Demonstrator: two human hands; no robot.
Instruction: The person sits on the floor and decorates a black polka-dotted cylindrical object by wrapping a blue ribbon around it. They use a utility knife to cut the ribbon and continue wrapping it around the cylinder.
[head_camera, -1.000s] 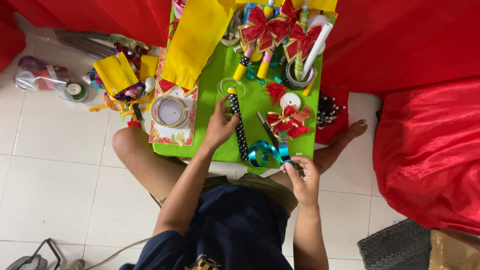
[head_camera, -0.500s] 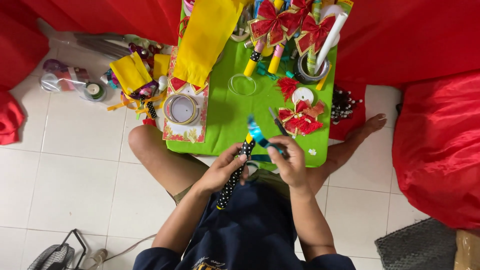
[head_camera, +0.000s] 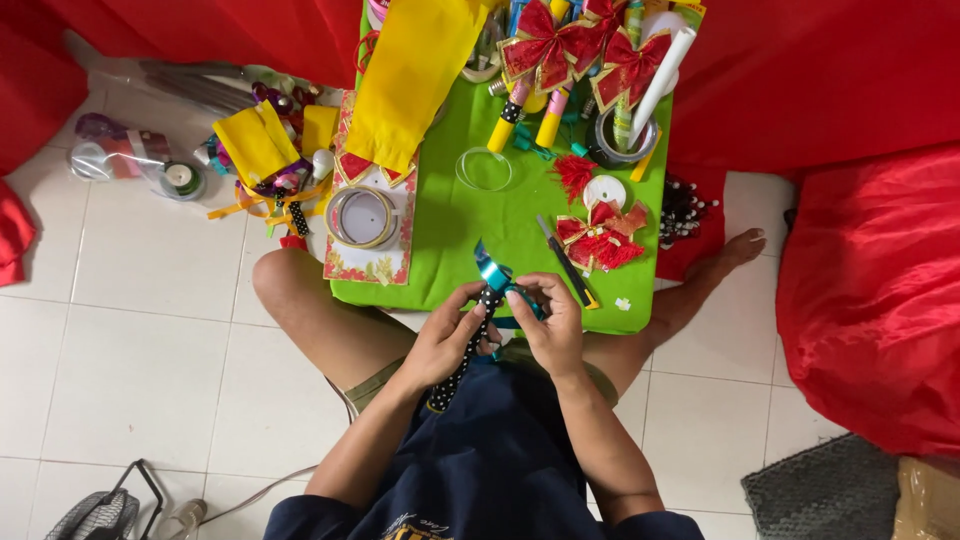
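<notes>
Holding a black stick with white dots (head_camera: 462, 350) in the left hand (head_camera: 445, 340), fingers curled round its middle, lower end slanting toward 7 o'clock over the dark blue shirt (head_camera: 480, 470). Pinching a shiny teal ribbon (head_camera: 494, 274) at the stick's top end with the right hand (head_camera: 552, 322), thumb and fingertips closed narrow on it. Meeting at the near edge of the green table (head_camera: 480, 220), both hands almost touching each other. Lying just at 1 o'clock of the right hand, a craft knife with a yellow tip (head_camera: 567, 265); beyond it, toward 1 o'clock, a red glitter bow (head_camera: 598, 240) and a white round disc (head_camera: 604, 190). Sitting at 10 o'clock of the left hand, a roll of tape (head_camera: 362, 217) on a red patterned card. Draped at 12 o'clock, a yellow cloth (head_camera: 415, 70). Bent at 9 o'clock, a bare knee (head_camera: 280, 285) on white floor tiles (head_camera: 140, 350).
</notes>
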